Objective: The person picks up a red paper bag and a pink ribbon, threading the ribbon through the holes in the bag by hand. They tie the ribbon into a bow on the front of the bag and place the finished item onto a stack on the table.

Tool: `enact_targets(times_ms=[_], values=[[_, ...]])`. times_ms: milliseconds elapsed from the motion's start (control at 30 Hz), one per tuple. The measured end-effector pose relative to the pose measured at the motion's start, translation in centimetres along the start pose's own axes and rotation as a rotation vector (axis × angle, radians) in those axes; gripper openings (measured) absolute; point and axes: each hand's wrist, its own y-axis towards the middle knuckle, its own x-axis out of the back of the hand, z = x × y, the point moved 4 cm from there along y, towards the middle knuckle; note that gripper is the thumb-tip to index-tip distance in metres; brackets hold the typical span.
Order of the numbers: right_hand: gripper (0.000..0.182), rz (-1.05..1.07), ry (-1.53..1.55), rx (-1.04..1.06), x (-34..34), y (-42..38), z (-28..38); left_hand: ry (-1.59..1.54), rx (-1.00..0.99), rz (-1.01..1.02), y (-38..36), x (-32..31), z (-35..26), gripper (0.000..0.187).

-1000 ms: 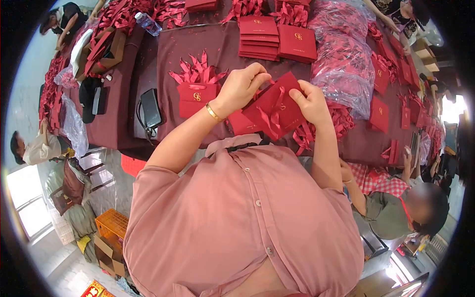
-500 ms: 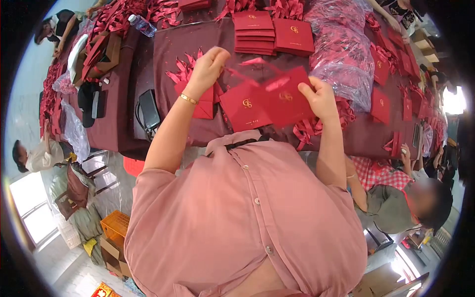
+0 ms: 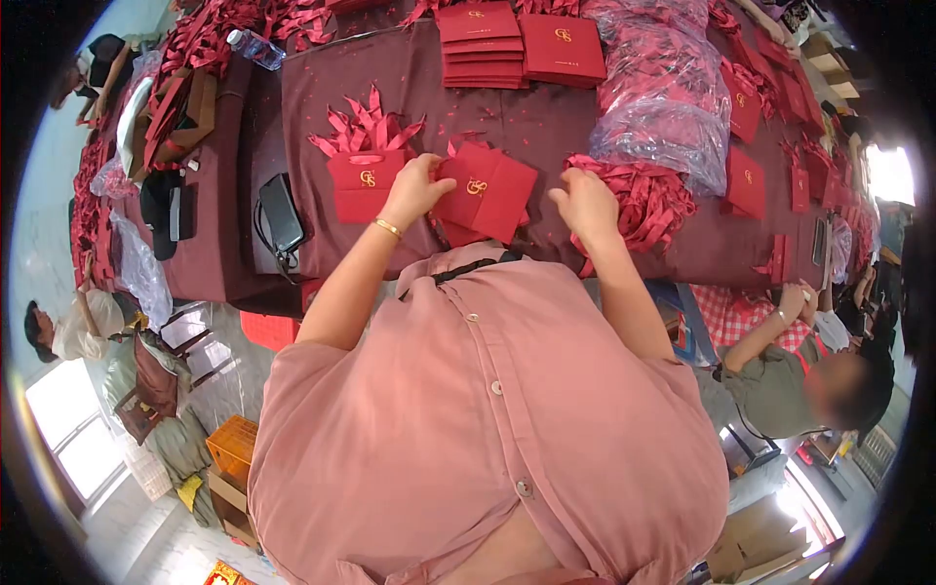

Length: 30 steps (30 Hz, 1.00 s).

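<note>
A red gift bag with a gold monogram lies tilted in front of me, over another red piece that is mostly hidden. My left hand is at its left edge, thumb and fingers closed on it. My right hand is to the right of the bag and apart from it. Its fingers are spread, beside a heap of red ribbons, and nothing shows in them. Just left of my left hand lies another red gift bag, with ribbon handles fanned out behind it.
Stacked red bags stand at the back, beside a single flat bag. Plastic-wrapped ribbon bundles lie on the right. A black pouch and a water bottle are on the left. A co-worker sits at right.
Both hands have come down toward the near part of the table. My right hand has let go of the bag. The bag at left now lies face up, its monogram showing.
</note>
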Motion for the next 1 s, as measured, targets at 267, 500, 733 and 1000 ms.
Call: enact_targets(times_ms=[267,500,733,1000], values=[[0.025,0.05,-0.308,0.026,-4.6,-1.4,-6.5,0.395,-0.029,-0.305,-5.1,-0.5,-4.3,0.06],[0.018,0.006,-0.327,0.1,-3.6,-2.6,-5.7,0.396,0.066,-0.204,-5.8,-1.7,-3.1,0.047],[0.019,-0.093,-0.021,0.089,-4.6,-2.5,-7.5,0.234,0.016,-0.296,-5.2,-2.4,-2.3,0.035],[0.021,-0.021,-0.051,0.092,-5.1,-2.5,-5.6,-0.494,0.26,-0.038,-2.5,-1.5,0.1,0.015]])
